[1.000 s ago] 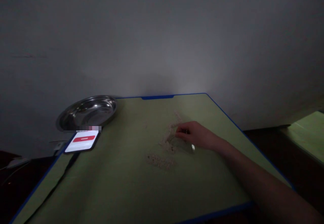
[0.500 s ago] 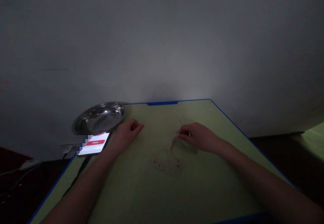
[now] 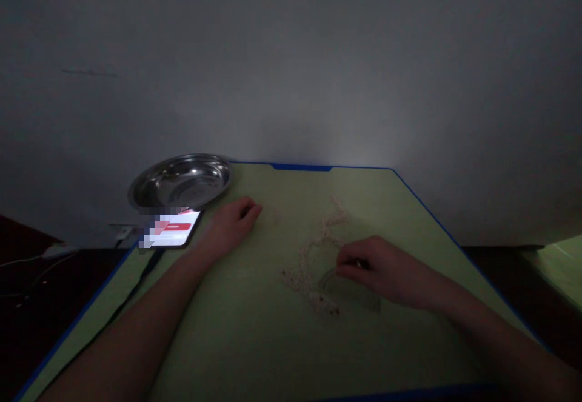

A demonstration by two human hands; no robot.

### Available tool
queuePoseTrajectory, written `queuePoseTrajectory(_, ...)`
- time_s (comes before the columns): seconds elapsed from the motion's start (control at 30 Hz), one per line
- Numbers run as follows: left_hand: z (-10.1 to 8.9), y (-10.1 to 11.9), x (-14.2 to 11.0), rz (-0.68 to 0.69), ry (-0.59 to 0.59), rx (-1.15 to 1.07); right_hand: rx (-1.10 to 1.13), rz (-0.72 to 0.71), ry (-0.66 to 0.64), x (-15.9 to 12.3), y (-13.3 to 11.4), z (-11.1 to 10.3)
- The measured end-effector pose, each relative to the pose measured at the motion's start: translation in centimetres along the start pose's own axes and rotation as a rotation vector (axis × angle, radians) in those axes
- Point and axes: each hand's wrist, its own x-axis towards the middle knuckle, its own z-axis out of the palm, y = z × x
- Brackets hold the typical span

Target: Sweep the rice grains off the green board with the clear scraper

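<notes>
Right hand (image 3: 386,268): pinched on a clear, curved object (image 3: 328,277), beside pale, dark-flecked grains (image 3: 302,274). Left hand (image 3: 230,226): curled closed, contents not discernible. Open surface: near side of blue-edged green table (image 3: 254,341). Left-side obstructions: lit phone (image 3: 175,232), oval steel basin (image 3: 186,184).

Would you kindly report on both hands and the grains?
Right hand pinching something see-through beside scattered grains. Left hand loosely curled near phone. Bowl far left, out of the way.
</notes>
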Motion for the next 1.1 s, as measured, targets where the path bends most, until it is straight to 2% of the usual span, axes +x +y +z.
queuePoseTrajectory(0.13,0.2,-0.1,0.0,-0.005,0.003,0.012,-0.017,0.045,0.051,-1.0,0.7,-0.2)
queuePoseTrajectory(0.37,0.3,0.0,-0.1,-0.001,0.008,0.016,-0.073,0.035,0.006,-2.1,-0.5,1.2)
queuePoseTrajectory(0.63,0.3,0.1,-0.1,-0.002,0.007,0.015,-0.089,0.041,0.045,-3.1,-0.1,1.1)
queuePoseTrajectory(0.8,0.2,0.3,-0.2,-0.004,0.0,0.023,-0.105,0.01,0.007,-3.4,-0.9,1.8)
queuePoseTrajectory(0.97,0.3,0.3,-0.1,-0.01,0.0,0.021,-0.085,-0.007,0.031,-4.4,-1.0,1.4)
queuePoseTrajectory(1.1,0.4,0.1,0.0,0.0,0.005,0.039,-0.068,-0.06,-0.046,-5.6,-1.1,1.6)
